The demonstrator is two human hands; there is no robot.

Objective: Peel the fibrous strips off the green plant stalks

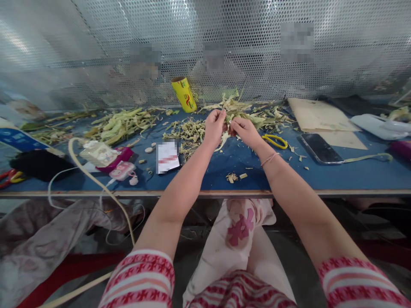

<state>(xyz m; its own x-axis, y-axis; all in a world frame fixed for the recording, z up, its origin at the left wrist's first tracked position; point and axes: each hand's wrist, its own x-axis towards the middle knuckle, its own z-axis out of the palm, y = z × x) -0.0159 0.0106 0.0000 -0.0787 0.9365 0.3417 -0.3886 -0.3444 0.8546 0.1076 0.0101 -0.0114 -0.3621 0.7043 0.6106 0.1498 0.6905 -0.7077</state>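
My left hand (214,126) and my right hand (244,129) are raised close together over the blue table. Both are closed in a pinch, thumbs against fingers. Something small and brownish shows between the fingertips, too small to name. Just behind them spreads a heap of dried, yellow-green plant strips (266,119), partly hidden by my hands. Short curled plant bits (189,130) lie to the left of my left hand. A yellow ring-shaped handle (275,141) rests beside my right wrist; the rest of that object cannot be made out.
A yellow cardboard tube (184,95) leans near the perforated metal wall (250,47). On the left are leafy strips (123,124), a white box (167,157), a pink case (122,170) and a cable. A phone (321,148) and brown card (321,114) lie right. Someone's legs (64,239) show left.
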